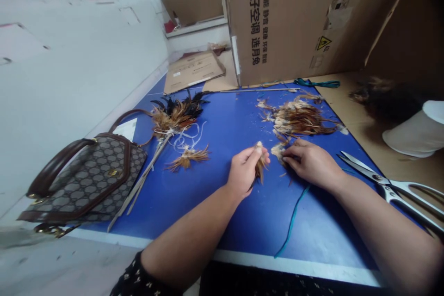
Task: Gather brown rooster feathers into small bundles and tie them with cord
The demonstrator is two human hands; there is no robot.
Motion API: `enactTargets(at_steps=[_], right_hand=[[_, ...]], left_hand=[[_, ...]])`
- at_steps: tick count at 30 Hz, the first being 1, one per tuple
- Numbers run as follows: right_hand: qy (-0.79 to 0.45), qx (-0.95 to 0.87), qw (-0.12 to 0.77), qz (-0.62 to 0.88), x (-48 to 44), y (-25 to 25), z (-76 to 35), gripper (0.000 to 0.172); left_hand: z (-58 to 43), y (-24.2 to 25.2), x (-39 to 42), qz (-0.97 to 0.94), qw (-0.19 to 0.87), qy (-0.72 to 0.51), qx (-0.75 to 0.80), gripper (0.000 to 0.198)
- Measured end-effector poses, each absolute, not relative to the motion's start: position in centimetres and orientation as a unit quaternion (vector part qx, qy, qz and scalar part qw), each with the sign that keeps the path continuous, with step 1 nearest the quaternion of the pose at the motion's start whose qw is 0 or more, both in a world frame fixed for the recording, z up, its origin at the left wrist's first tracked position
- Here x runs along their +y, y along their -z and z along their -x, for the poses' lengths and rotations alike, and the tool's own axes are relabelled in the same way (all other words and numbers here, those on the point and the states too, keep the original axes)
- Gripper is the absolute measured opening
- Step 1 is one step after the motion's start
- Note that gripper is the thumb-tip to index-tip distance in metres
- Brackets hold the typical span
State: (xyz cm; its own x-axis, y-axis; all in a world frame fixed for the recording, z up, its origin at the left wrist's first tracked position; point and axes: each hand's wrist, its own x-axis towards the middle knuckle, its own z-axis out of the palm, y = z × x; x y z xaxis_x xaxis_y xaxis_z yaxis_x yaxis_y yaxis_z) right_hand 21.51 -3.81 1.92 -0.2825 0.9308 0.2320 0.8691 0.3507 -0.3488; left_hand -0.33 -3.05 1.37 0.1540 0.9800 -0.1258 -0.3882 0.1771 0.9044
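Head view: the bare left hand [245, 165], thumb uppermost, clamps a cream-topped brown feather bundle [260, 166]. Palm down, the bare right hand [310, 159] pinches a cream feather tuft [277, 150] over the flat blue tabletop's [231, 122] right side.

The left hand [243, 166] hides part of its feather bunch [260, 171]. The right hand [314, 162] covers some of the pale feathers [277, 150]. The right edge cuts off the white cup [411, 132] and scissors [378, 178]. The dark fluffy clump [390, 99] is blurry. The top edge cuts the big box [291, 23].
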Motion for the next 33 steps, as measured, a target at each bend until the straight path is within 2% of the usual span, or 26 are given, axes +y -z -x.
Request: enactTargets(at_steps=[4,9,15,22,28,33], right_hand=[[-0.091,-0.777,0.229,0.579,-3.6,-1.9,-21.5,0.021],[-0.129,-0.725,0.355,0.576,-3.7,-2.7,-21.1,0.02],[-0.382,-0.572,0.484,0.541,-4.2,-3.6,-19.9,0.035],[-0.505,-0.539,0.497,0.456,-4.7,-3.6,-19.4,0.033],[-0.549,-0.545,0.483,0.41,-5.0,-3.6,-19.2,0.028],[-0.563,-0.542,0.463,0.418,-5.0,-3.8,-19.0,0.032]], left_hand=[[0.3,-1.3,-2.9,-0.377,0.641,-0.53,0.407,0.034],[0.3,-0.9,-2.9,-0.372,0.635,-0.534,0.416,0.033],[0.1,-0.6,-3.1,-0.387,0.636,-0.516,0.422,0.032],[0.8,-1.1,-2.9,-0.539,0.513,-0.543,0.39,0.022],[1.1,-1.6,-3.0,-0.567,0.552,-0.505,0.344,0.022],[1.0,-1.0,-3.0,-0.549,0.585,-0.495,0.334,0.024]])
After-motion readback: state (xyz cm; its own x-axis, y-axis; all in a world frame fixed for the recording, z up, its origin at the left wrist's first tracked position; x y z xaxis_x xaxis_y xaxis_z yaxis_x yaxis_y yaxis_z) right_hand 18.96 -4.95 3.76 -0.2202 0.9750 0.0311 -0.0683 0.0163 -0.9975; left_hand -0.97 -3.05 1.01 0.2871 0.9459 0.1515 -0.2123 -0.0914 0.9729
